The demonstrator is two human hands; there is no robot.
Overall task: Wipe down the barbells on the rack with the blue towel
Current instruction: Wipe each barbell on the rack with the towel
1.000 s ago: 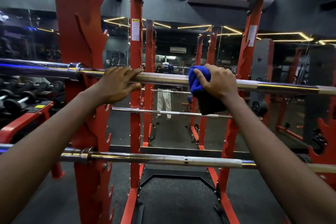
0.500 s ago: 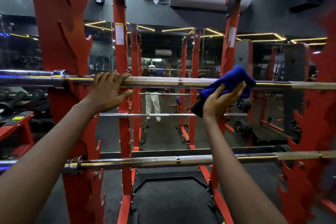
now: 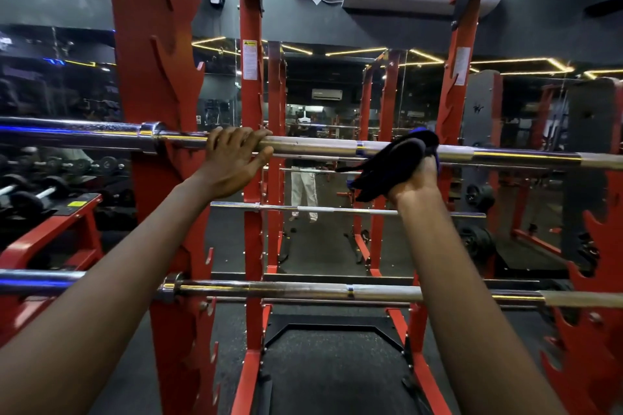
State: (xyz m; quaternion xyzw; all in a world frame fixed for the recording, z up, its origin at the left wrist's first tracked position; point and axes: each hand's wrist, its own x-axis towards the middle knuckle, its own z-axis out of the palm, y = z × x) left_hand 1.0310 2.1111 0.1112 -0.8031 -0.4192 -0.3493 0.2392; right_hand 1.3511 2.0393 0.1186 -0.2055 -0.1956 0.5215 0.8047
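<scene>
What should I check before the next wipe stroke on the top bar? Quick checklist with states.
1. Left hand steadying top bar: ok, fingers hooked over it.
2. Towel held in right hand: ok, bunched in the hand.
3. Towel wrapped round the bar: cannot tell, it sits at the bar, but contact is hidden.
4. Bar to the right of the towel free of anything in the way: ok as far as the frame edge.
5. Top bar seated on rack: cannot tell, the hooks are hidden.
6. Lower bar wiped: cannot tell, no hand is on it.
</scene>
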